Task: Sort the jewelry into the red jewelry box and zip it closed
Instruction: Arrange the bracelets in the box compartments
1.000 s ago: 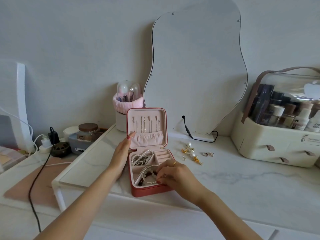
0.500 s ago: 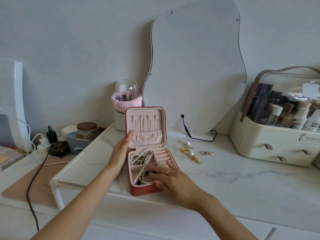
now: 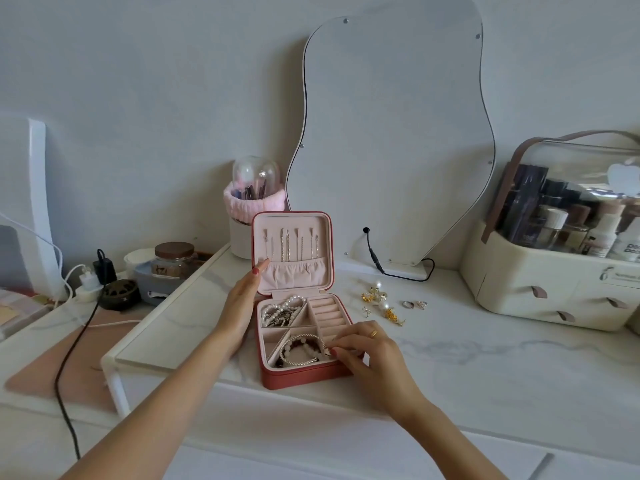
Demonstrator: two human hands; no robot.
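The red jewelry box (image 3: 298, 375) stands open on the marble top, its lid (image 3: 291, 251) upright with necklaces hung inside. Pearl bracelets (image 3: 282, 310) fill the back left compartment, and the ring rolls (image 3: 325, 313) are bare. Beaded and silver bracelets (image 3: 301, 348) lie in the front compartment. My left hand (image 3: 242, 299) rests flat against the box's left side, one fingertip touching the lid's edge. My right hand (image 3: 367, 351) is at the front right corner, fingertips pinched on the bracelets' right rim. Pearl and gold earrings (image 3: 379, 299) and two rings (image 3: 414, 304) lie on the table to the right.
A wavy mirror (image 3: 391, 133) leans on the wall behind, its black cable (image 3: 398, 268) trailing on the table. A cream cosmetics organizer (image 3: 554, 289) stands at the right. A brush holder (image 3: 254, 209) is behind the box. A jar (image 3: 173, 258) and chargers sit lower left.
My right hand went from lying flat over the front compartment to curling its fingers at the bracelets' right edge. My left hand has stayed against the box.
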